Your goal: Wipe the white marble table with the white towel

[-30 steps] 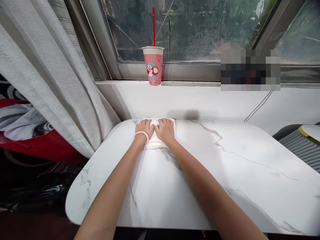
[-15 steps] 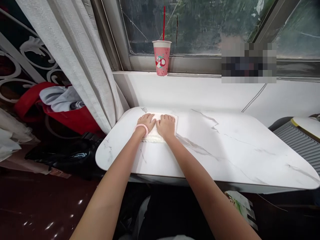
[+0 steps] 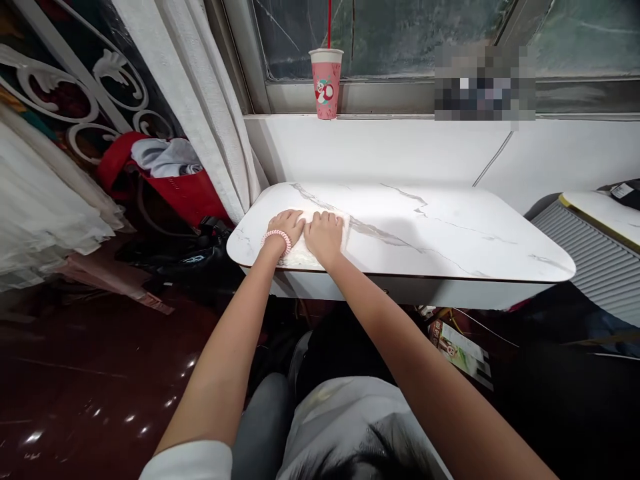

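A pale, fluffy cloth (image 3: 300, 253) lies spread on the white marble-patterned tabletop (image 3: 450, 233), close to its front edge at the left end. My left hand (image 3: 286, 228), with a pink-and-white coil band round the wrist, rests flat on the cloth's left part. Right beside it, my right hand (image 3: 324, 237) presses down on the cloth's right part, palm down. The fingers of both hands point away from me, and the thumbs are close together. Much of the cloth is hidden under the hands.
On the window ledge stands a pink paper cup (image 3: 326, 87) with a red straw. A light curtain (image 3: 200, 87) hangs at the left, by a red bag (image 3: 187, 193) holding grey cloth. A ridged grey unit (image 3: 590, 247) stands at the right. A blurred patch covers part of the ledge.
Both hands and the cloth have slid toward me, from near the tabletop's back to its front edge. The view has tilted down, showing more of my lap and shirt.
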`<action>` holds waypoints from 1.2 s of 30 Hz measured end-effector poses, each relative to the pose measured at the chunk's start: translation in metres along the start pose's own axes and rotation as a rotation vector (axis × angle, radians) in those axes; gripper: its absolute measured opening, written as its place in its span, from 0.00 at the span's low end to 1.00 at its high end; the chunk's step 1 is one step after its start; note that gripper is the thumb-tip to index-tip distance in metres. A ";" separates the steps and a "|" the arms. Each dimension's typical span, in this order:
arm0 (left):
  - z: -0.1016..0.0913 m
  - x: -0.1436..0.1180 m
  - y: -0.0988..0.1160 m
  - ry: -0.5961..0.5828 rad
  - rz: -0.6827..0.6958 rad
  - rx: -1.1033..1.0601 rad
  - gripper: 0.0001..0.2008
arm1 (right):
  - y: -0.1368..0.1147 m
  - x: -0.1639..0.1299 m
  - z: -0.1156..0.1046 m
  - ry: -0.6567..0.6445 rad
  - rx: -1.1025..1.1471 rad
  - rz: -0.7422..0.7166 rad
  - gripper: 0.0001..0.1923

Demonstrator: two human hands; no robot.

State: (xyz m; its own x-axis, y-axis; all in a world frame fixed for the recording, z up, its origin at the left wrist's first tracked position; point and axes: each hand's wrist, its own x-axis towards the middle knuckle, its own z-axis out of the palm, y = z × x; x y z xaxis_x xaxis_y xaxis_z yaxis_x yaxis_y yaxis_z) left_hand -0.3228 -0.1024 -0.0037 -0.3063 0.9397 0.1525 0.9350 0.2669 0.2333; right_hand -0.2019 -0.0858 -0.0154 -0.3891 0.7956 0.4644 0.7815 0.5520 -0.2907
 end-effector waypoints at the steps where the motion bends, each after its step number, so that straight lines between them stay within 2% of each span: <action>1: -0.002 -0.006 -0.002 -0.001 -0.006 0.005 0.26 | -0.004 -0.006 -0.003 -0.010 0.002 -0.001 0.19; 5: -0.011 -0.022 -0.021 -0.038 0.026 -0.029 0.27 | -0.024 -0.023 -0.011 -0.024 0.015 -0.009 0.20; 10: -0.022 -0.031 -0.065 -0.047 0.084 -0.064 0.28 | -0.057 -0.032 -0.006 -0.036 0.044 -0.023 0.19; 14: -0.027 -0.040 -0.095 -0.014 0.042 -0.039 0.28 | -0.082 -0.029 0.004 -0.060 0.092 -0.064 0.20; 18: -0.031 -0.039 -0.111 -0.002 -0.026 -0.030 0.27 | -0.097 -0.017 0.012 -0.106 0.108 -0.068 0.21; 25: -0.028 -0.001 -0.117 -0.050 -0.034 0.023 0.27 | -0.092 0.014 0.025 -0.142 0.143 -0.075 0.19; 31: -0.020 0.040 -0.125 -0.014 -0.020 -0.034 0.26 | -0.084 0.047 0.046 -0.137 0.141 -0.067 0.19; 36: -0.015 0.071 -0.121 0.031 -0.098 -0.025 0.24 | -0.077 0.082 0.068 -0.114 0.143 -0.078 0.19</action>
State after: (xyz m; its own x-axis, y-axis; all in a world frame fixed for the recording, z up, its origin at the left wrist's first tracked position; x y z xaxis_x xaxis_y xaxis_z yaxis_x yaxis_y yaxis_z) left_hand -0.4603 -0.0708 -0.0064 -0.4023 0.9019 0.1576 0.8956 0.3519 0.2722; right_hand -0.3276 -0.0460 -0.0117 -0.5044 0.7679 0.3948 0.6731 0.6361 -0.3771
